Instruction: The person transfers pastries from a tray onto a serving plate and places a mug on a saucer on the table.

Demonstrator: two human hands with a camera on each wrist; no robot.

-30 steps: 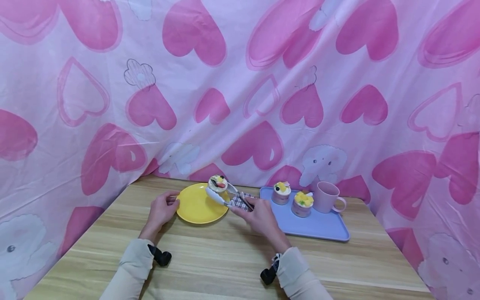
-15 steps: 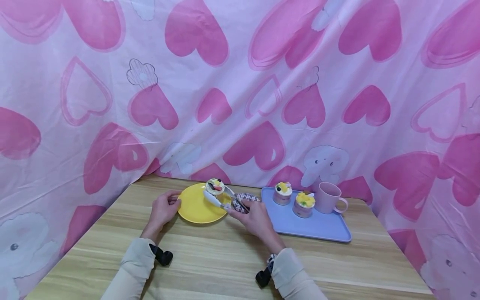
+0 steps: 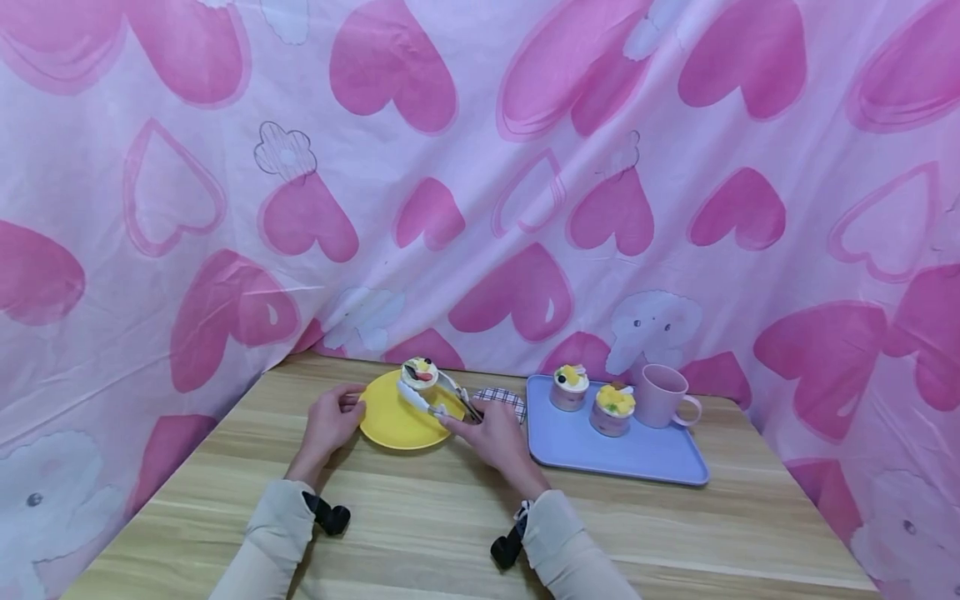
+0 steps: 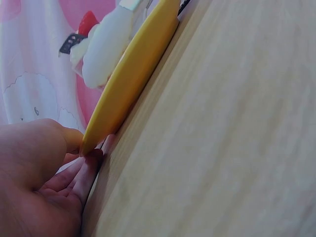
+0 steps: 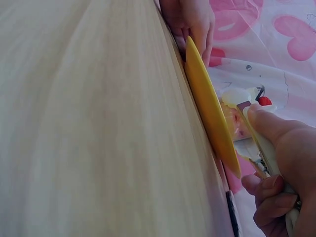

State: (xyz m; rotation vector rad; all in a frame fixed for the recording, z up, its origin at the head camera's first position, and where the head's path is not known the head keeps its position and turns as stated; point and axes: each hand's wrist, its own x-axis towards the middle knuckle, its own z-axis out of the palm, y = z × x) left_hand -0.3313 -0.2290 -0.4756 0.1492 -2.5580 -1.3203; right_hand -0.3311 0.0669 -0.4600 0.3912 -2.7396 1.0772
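My left hand point(image 3: 332, 423) pinches the left rim of a yellow plate point(image 3: 390, 429), thumb above and fingers below in the left wrist view. My right hand point(image 3: 498, 437) grips a pair of white-tipped tongs point(image 3: 417, 401). Between the tong tips is a small dessert cup point(image 3: 419, 377) topped with cream, a red fruit slice and dark pieces. It is over the back part of the plate, upright or nearly so. Whether its base touches the plate cannot be told. In the right wrist view, the dessert cup point(image 5: 236, 123) shows a pinkish side.
Right of the plate lies a checked round mat point(image 3: 504, 402), partly behind my right hand. Beyond it a blue tray point(image 3: 637, 465) carries two dessert cups, one with a berry point(image 3: 568, 393), one with yellow fruit point(image 3: 611, 418), and a pink mug point(image 3: 660, 396). A heart-patterned curtain point(image 3: 517, 208) hangs behind.
My right hand has moved left with the tongs, carrying the dessert cup from the plate's right side farther over it. The left hand keeps its hold on the rim.
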